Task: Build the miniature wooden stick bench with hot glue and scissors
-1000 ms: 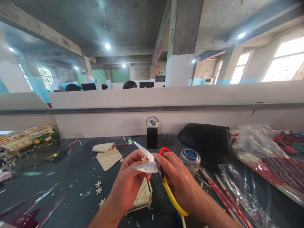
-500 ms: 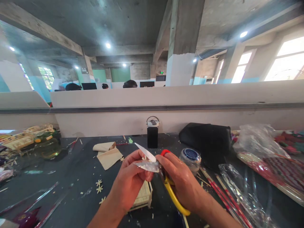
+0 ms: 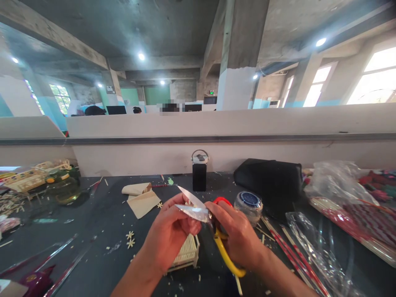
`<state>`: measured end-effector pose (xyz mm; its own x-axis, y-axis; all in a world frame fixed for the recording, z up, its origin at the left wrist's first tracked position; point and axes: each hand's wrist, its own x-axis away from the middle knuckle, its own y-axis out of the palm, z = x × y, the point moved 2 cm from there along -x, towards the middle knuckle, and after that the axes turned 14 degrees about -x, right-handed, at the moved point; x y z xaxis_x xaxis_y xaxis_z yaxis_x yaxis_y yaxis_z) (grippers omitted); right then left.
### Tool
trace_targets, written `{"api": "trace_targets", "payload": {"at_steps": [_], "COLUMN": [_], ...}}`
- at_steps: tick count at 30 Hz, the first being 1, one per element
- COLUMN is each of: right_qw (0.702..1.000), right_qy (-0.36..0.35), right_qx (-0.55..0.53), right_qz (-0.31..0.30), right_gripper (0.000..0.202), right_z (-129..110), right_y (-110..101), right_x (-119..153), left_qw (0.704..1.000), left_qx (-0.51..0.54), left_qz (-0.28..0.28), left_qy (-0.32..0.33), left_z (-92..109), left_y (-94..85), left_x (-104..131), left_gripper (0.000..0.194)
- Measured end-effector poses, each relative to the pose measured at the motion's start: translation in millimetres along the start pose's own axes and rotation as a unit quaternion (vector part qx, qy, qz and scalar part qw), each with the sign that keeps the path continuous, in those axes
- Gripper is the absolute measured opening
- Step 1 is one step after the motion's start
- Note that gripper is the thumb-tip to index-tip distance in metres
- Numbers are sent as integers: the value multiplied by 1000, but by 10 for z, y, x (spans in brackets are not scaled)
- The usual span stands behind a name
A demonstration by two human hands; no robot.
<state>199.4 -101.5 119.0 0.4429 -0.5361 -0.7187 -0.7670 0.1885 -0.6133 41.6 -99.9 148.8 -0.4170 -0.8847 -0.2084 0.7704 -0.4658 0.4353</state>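
Note:
Yellow-and-red-handled scissors (image 3: pixel 227 258) are gripped in my right hand (image 3: pixel 238 233), their two blades parted and pointing left. My left hand (image 3: pixel 167 231) is closed, with thumb and fingers pinched at the blades; a small pale piece seems to lie between the fingertips, mostly hidden. Beneath my hands on the dark table (image 3: pixel 102 264) stands a little rack of pale sticks (image 3: pixel 187 251), partly covered by my left hand. Small star-shaped stick pieces (image 3: pixel 130 239) lie to the left of my left wrist.
Folded brown paper (image 3: pixel 144 204), a black box-shaped device with a handle (image 3: pixel 199 175), a blue-lidded jar (image 3: pixel 249 206) and a black bag (image 3: pixel 269 181) stand or lie behind. Red-wrapped sticks (image 3: pixel 287 251) and clear plastic (image 3: pixel 321 247) are on the right. Beyond the partition (image 3: pixel 154 126), people's heads show.
Both hands and the scissors sit slightly further right in view. The blades look about as parted as before, with my left fingers still beside them.

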Motion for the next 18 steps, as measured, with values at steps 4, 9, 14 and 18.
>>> {"api": "trace_targets", "payload": {"at_steps": [4,9,14,18], "right_qw": [1000,999,997,998], "right_qy": [-9,38,53,37], "right_qx": [25,-20,-48,-52], "right_qz": [0,-22,-19,-10], "right_gripper": [57,55,56,50], "right_z": [36,-15,-72,-59], "right_y": [6,-8,-7,-5], "right_x": [-2,-47,-78,-62], "left_qw": [1000,1000,1000,1000], "left_qx": [-8,-7,-13,-18], "left_qz": [-4,-9,0,2], "left_qy": [-8,-14,-21,-19], "left_z": [32,43,21,30], "left_y": [0,1,2,28], "left_x": [0,1,3,13], "left_gripper": [7,10,11,12]}}
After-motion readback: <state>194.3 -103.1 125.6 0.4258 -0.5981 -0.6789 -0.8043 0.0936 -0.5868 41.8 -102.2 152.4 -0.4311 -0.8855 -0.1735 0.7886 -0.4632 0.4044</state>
